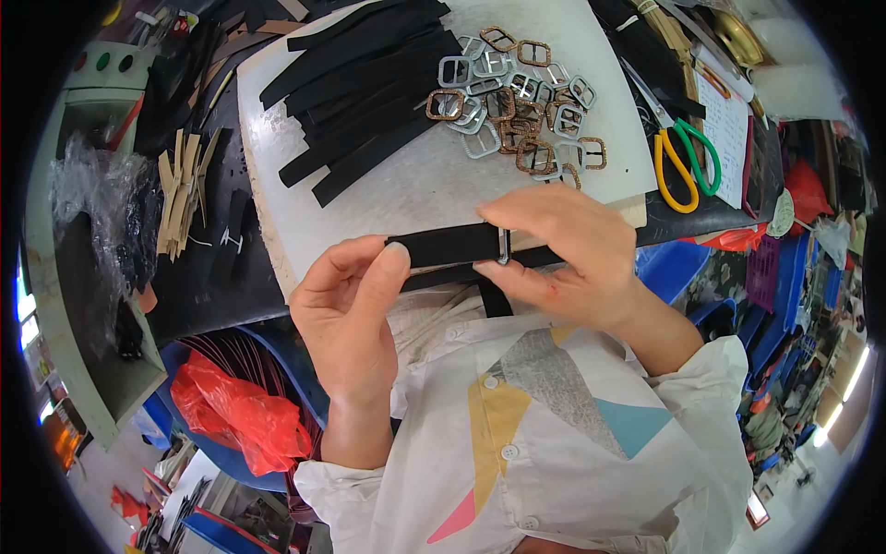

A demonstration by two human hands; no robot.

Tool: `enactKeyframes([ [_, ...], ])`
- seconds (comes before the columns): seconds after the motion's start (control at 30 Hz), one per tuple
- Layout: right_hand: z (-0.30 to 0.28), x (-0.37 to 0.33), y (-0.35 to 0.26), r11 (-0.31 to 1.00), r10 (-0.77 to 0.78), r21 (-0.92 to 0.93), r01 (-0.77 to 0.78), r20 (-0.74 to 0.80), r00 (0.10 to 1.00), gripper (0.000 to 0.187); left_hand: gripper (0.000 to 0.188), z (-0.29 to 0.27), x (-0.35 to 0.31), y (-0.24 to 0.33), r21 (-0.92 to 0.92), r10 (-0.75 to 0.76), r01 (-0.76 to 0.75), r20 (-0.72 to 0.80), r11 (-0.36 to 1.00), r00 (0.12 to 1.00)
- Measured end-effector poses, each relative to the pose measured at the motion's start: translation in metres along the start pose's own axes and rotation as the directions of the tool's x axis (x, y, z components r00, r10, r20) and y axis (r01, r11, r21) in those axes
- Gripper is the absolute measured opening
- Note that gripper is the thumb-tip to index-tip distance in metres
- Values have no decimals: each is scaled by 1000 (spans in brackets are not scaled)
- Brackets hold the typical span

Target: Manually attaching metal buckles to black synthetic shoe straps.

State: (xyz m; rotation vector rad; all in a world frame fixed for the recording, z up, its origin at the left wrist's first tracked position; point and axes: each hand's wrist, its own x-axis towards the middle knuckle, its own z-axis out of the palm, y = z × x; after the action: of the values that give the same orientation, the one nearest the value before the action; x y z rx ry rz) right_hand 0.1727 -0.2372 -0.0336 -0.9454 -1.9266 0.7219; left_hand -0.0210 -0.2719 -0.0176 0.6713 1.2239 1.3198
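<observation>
Board: a pale board (346, 217) lies on the black tabletop (175, 300), under the work.
Strap pile: black strips (369, 106) fan across its far left part.
Buckle heap: silver and brown-patterned buckles (526, 115) crowd just beyond the right hand (581, 249), the nearest obstacle to it.
Right side: scissors (681, 171) with one yellow and one green handle lie beside a written sheet (724, 138).
Left side: tan strips (182, 194) and crumpled clear plastic (97, 203); lower down, a red bag (240, 415).
Strap in hand: a black strap (443, 246) spans the gap between the hands at the board's near edge, a silver buckle (504, 244) around its right end.
Left hand (355, 305): thumb on the strap's left end, fingers curled behind, a narrow pinch.
Right hand pose: reaching in from the right, index finger above and thumb below, closed narrowly about the buckle.
</observation>
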Motion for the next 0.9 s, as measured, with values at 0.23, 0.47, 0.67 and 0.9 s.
enactKeyframes([
  [0.23,-4,4,0,353,454,779,-519,342,823,43,25,-4,7,11,-304,-228,306,265,902,937],
  [0.47,3,0,-1,448,462,722,-528,319,828,36,25,13,2,10,34,-310,309,179,950,934],
  [0.67,-2,5,-4,579,527,569,-584,285,801,17,25,13,-7,5,63,-239,233,107,970,965],
  [0.9,23,38,2,923,288,220,-316,150,946,17,22,-34,10,10,367,105,-25,-201,930,974],
])
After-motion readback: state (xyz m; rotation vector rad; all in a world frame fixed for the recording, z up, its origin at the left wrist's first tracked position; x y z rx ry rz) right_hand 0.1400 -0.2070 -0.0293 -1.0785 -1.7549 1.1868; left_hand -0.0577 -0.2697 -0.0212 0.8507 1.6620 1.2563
